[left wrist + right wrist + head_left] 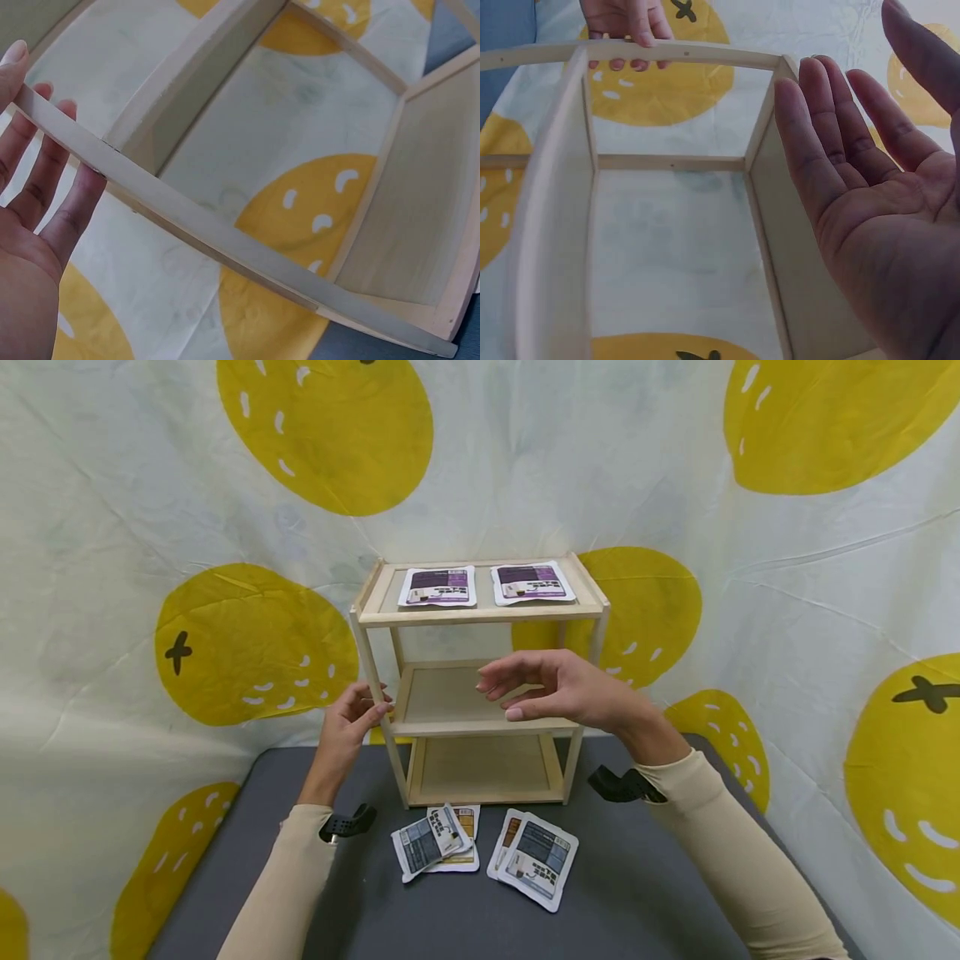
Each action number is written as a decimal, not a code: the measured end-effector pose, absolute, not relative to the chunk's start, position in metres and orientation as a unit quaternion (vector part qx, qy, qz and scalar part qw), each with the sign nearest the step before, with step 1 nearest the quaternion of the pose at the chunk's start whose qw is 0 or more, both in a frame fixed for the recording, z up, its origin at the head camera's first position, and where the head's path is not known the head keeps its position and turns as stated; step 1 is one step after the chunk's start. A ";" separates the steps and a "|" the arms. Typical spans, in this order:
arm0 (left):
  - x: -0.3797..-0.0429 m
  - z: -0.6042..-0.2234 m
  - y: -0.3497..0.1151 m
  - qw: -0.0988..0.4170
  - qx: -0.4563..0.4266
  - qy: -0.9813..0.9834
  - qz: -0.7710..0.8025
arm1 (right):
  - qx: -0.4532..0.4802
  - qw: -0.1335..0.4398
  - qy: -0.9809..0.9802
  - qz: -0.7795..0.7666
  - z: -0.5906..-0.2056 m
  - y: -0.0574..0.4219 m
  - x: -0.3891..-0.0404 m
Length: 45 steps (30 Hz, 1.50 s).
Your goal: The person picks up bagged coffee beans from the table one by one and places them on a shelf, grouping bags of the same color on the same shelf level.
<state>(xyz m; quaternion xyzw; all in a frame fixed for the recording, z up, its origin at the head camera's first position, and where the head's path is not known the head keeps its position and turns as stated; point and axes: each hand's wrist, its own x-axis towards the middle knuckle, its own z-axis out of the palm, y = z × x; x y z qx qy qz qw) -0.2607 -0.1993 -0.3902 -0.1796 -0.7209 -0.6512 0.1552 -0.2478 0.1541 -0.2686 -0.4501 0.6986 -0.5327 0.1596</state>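
Note:
A small three-tier wooden shelf (450, 728) stands upright against the patterned cloth. My left hand (347, 727) grips its left front post (366, 652), thumb on one side and fingers on the other, as the left wrist view also shows. In front of the middle tier floats my right hand (566, 689), fingers relaxed and holding nothing. The right wrist view shows the same open palm (877, 217) beside the shelf frame. Two flat pouches with purple labels, one at left (437, 587) and one at right (532, 582), lie side by side on the top tier.
On the dark grey table (622, 893), before the shelf, lie two small piles of pouches. A blue-grey pouch (427, 843) overlaps an orange-labelled one (467, 862) at left; another blue-grey pouch (538, 862) covers a brown-labelled one (500, 850) at right. Cloth (480, 460) with yellow fruit prints hangs behind.

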 end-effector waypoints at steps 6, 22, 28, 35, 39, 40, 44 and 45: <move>-0.260 -0.390 -0.199 0.154 -0.181 -0.722 -0.650 | -0.457 0.172 0.693 -0.530 -0.286 0.157 -0.247; -0.280 -0.414 -0.209 0.161 -0.178 -0.719 -0.652 | -0.417 0.225 0.718 -0.509 -0.359 0.172 -0.250; -0.278 -0.415 -0.209 0.168 -0.185 -0.721 -0.646 | -0.400 0.230 0.726 -0.510 -0.389 0.178 -0.252; -0.279 -0.414 -0.209 0.169 -0.182 -0.724 -0.643 | -0.359 0.239 0.733 -0.526 -0.418 0.186 -0.257; -0.279 -0.414 -0.209 0.165 -0.182 -0.725 -0.643 | -0.340 0.239 0.734 -0.537 -0.434 0.192 -0.260; -0.279 -0.413 -0.209 0.164 -0.180 -0.725 -0.644 | -0.336 0.238 0.736 -0.537 -0.437 0.193 -0.261; -0.279 -0.413 -0.208 0.156 -0.175 -0.723 -0.650 | -0.313 0.238 0.750 -0.532 -0.452 0.197 -0.262; -0.280 -0.413 -0.208 0.156 -0.175 -0.722 -0.651 | -0.307 0.239 0.753 -0.531 -0.456 0.198 -0.262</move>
